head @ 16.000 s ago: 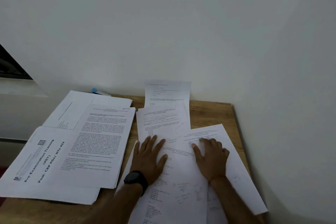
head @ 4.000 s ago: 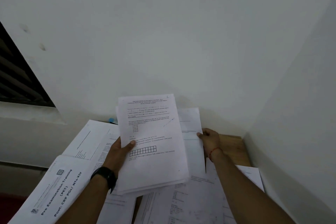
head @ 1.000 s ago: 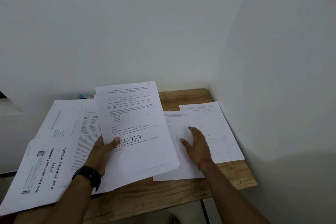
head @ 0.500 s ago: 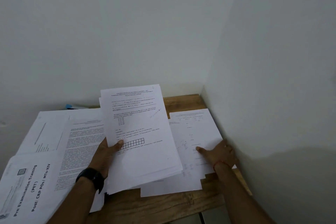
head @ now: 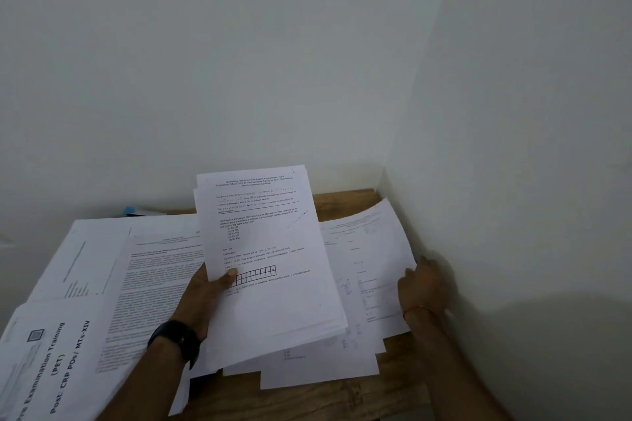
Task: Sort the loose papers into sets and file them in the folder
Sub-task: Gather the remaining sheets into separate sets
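Now left hand [head: 201, 297] tight around one stack [head: 273, 314], right hand [head: 422, 287] tight on one sheet [head: 371, 246].

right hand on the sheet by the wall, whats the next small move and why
Probably lift that white printed sheet and lay it on the stack of white printed pages held in the left hand: the right hand pinches its raised edge beside the wall.
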